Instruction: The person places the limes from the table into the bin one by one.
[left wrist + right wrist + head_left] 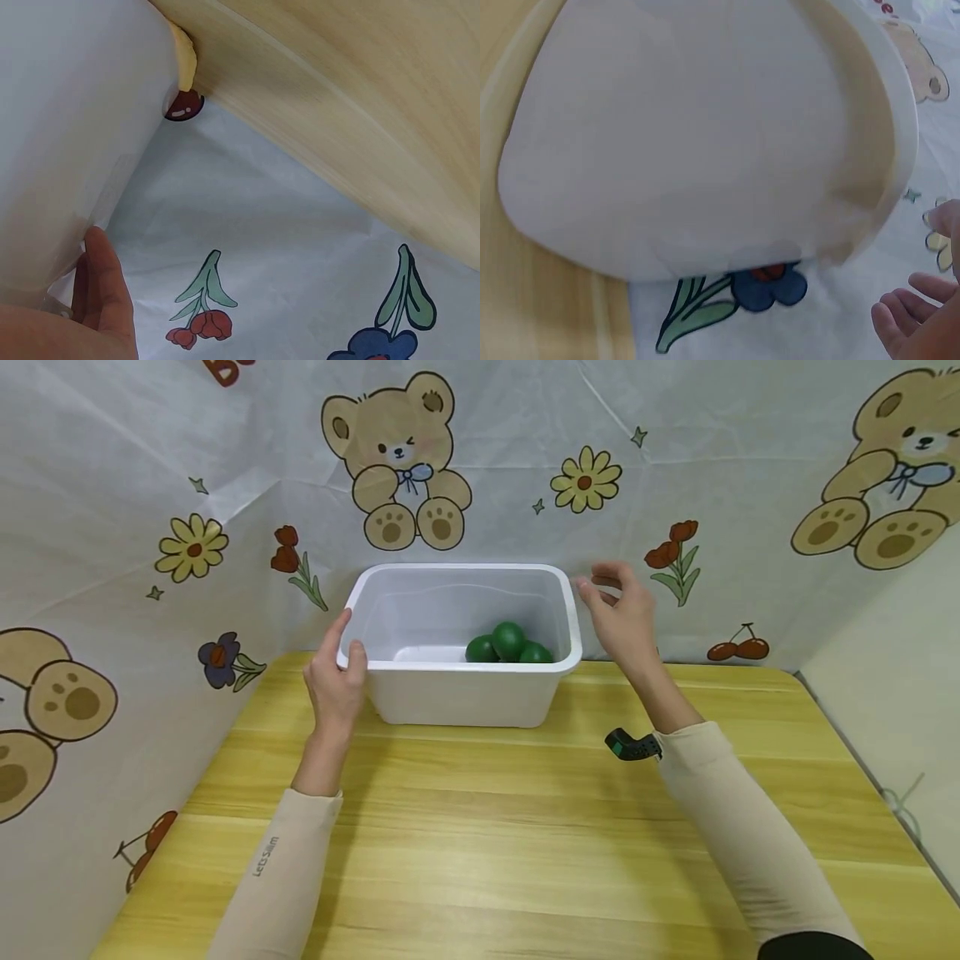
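Note:
A white plastic bin (457, 697) stands on the wooden table against the patterned cloth. Inside, several dark green round fruits, perhaps limes or avocados (509, 642), lie toward the right. My left hand (333, 689) holds the bin's left front corner, its thumb by the front rim and a finger along the left rim. In the left wrist view, that hand's fingers (109, 289) bend up against the bin's outer side. Just off the right rim, my right hand (624, 614) hangs with loosely bent fingers and touches nothing. The right wrist view shows its fingers (922, 300) apart from the bin.
The wooden table (495, 827) stretches in front of the bin. A white cloth (510, 410) printed with bears and flowers hangs behind and at the left. On the right wrist is a black strap device (632, 745). A pale wall (892, 677) borders the table's right edge.

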Available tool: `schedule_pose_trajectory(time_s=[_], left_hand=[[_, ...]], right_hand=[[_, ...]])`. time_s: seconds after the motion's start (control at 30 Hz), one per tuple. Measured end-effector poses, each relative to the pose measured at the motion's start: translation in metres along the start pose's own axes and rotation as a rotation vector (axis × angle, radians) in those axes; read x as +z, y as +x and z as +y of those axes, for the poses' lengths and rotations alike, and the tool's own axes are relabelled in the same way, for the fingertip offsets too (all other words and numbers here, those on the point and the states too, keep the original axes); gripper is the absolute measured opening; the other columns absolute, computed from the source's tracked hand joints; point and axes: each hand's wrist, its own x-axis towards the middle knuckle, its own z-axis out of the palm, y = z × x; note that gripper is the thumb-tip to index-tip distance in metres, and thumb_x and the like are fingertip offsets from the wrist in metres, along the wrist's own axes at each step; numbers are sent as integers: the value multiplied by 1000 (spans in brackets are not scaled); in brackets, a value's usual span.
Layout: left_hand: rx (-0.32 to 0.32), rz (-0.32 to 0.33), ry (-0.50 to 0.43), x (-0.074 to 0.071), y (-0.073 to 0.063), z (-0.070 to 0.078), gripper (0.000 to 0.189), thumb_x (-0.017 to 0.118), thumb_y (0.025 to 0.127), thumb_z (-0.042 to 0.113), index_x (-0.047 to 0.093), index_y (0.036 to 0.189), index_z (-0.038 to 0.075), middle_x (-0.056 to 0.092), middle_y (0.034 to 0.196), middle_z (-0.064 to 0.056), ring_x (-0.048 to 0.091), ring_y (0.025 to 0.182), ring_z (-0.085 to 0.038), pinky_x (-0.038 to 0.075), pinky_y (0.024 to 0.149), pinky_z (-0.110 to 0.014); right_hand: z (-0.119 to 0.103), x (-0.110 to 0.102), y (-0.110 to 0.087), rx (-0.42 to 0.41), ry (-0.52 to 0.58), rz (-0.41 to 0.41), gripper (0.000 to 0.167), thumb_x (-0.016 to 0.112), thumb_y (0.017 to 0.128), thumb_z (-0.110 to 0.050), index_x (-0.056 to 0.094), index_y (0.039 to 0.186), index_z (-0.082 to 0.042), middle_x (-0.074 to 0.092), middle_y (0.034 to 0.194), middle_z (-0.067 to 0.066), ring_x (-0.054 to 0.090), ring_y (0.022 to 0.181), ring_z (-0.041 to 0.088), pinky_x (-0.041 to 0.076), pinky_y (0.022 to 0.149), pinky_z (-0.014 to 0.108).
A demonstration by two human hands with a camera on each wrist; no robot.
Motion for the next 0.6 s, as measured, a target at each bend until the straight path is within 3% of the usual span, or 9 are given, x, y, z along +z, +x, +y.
schedule_pose_trajectory(time_s=[0.13, 0.23, 0.37, 0.47, 0.6], left_hand=[[-5, 5, 0, 1, -1, 0, 51, 53, 96, 28, 67, 144, 16, 66, 74, -22, 23, 45, -5, 26, 48, -27], [-1, 12, -1, 0, -1, -1, 51, 53, 96, 27, 67, 143, 16, 68, 77, -21, 26, 46, -9, 26, 49, -26], [1, 13, -5, 2, -1, -1, 51, 53, 96, 26, 67, 143, 16, 78, 116, -17, 49, 65, -19, 41, 66, -25], [-2, 11, -12, 3, -1, -1, 51, 53, 95, 26, 67, 144, 15, 68, 142, -8, 58, 84, -26, 48, 84, -35], [1, 9, -18, 2, -1, 0, 52, 53, 96, 27, 67, 144, 14, 67, 143, -8, 60, 87, -30, 50, 86, -45]], right_hand=[[21, -10, -1, 8, 5, 57, 47, 65, 104, -34, 61, 137, -1, 64, 135, 17, 62, 127, 24, 51, 110, 38], [34, -15, -2, 24, -8, 82, 44, 66, 103, -30, 62, 135, 1, 65, 133, 19, 63, 127, 27, 52, 109, 39], [54, -23, -4, 68, -40, 92, 41, 66, 103, -24, 62, 134, 3, 63, 134, 22, 62, 128, 30, 52, 108, 40], [70, -30, -6, 109, -81, 88, 41, 64, 103, -23, 61, 134, 3, 63, 135, 22, 61, 128, 31, 52, 108, 40], [89, -38, -8, 166, -132, 79, 44, 61, 103, -28, 61, 135, 1, 62, 136, 21, 61, 127, 30, 52, 108, 42]])
